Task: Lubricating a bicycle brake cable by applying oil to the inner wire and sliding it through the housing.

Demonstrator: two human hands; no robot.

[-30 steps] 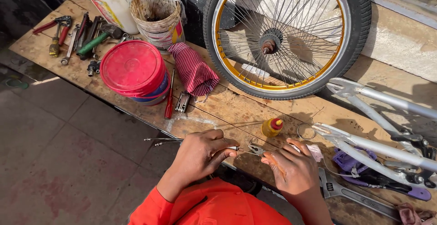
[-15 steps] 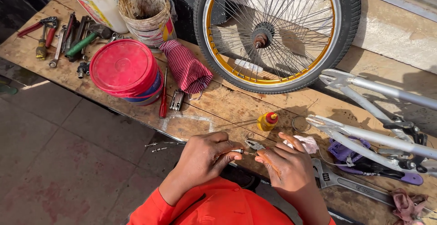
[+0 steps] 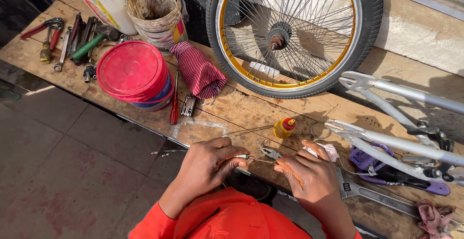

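steel glints between the two hands: a thin wire [image 3: 263,161] runs left to right, its long axis across the body. left hand [image 3: 208,164] fingers [image 3: 232,154] pinch one end, apparently with a small fitting. right hand [image 3: 309,176] fingers [image 3: 290,164] close around small pliers [image 3: 270,153], whose nose points left onto the wire. both hover just above the worn wooden tabletop [image 3: 241,108] edge, with a yellow oil bottle [image 3: 284,128] just beyond and an adjustable wrench [image 3: 372,195] beside the right hand.
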